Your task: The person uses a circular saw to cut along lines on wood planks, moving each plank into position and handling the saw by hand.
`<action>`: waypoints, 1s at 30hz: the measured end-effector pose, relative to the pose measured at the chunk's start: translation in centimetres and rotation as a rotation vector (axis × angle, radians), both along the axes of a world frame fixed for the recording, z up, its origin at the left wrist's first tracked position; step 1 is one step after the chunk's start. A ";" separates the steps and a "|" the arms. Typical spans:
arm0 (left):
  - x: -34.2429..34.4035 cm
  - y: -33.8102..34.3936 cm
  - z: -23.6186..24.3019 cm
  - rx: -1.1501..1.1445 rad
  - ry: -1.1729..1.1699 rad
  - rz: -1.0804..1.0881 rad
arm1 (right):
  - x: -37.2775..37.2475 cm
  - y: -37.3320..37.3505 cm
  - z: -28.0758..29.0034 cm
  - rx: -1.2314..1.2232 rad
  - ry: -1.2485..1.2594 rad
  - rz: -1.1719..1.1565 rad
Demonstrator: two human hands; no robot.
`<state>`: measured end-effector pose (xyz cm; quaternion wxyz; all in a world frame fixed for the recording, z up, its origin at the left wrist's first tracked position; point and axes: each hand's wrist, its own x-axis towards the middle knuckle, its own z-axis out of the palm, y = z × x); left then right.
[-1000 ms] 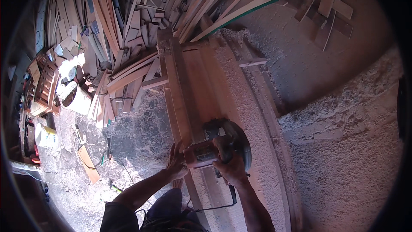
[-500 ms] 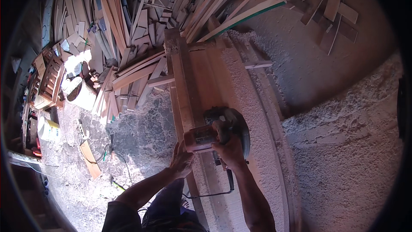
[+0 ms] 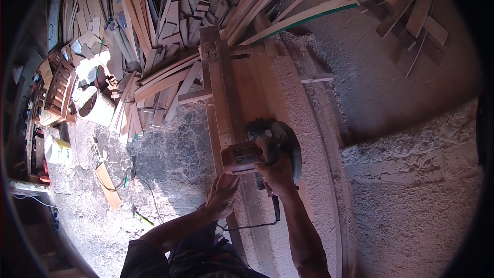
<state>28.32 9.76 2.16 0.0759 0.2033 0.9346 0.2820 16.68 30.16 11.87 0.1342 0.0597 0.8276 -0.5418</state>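
Observation:
My right hand is wrapped around the rear handle of a circular saw, whose motor housing sticks out to the left. The saw rests on a long wooden board covered in places with sawdust. Along the board's left side lies a straight wooden strip, beside and under the saw's motor. My left hand grips the near part of this strip, its fingertips just below the motor. A dark power cord runs from the saw's handle toward my body. The blade is hidden from view.
Beyond the board lie piles of wood offcuts, with more scraps at the far right. A white bucket and a smaller pail stand left. Sawdust is heaped on the right. A loose plank lies on the floor.
The saw has slid a little farther away along the board with my right hand on it. My left hand stays near the strip, now slightly behind the motor. The view has shifted slightly.

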 end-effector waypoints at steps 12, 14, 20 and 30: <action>-6.5 -2.9 -0.8 -0.116 0.077 0.141 | -1.8 -0.6 0.1 0.021 0.030 0.010; -12.6 -3.8 0.9 -0.189 0.147 0.170 | -1.8 -0.1 -0.2 0.055 0.052 0.008; -18.3 -6.6 -3.5 -0.258 0.078 0.035 | -2.7 -1.1 -0.5 0.096 0.056 0.024; -18.7 -7.0 -2.2 -0.142 0.028 -0.012 | -6.7 -2.5 0.5 0.015 -0.008 0.011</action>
